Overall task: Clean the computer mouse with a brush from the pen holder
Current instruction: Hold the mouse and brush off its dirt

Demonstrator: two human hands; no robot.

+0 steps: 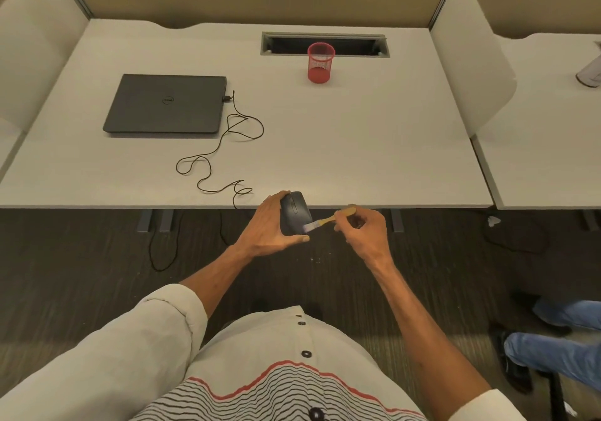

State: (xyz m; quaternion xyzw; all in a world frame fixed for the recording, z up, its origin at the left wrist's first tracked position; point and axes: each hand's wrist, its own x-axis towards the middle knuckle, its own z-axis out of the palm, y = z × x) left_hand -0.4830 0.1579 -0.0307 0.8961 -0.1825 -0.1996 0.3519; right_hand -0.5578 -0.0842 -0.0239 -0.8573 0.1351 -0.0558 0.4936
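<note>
Holding tight, the left hand wraps around the dark mouse just past the near edge of the big white desk. Right hand pinches the little brush, its white tip touching the mouse. Far away stand the closed laptop on the left and the red pen holder.
</note>
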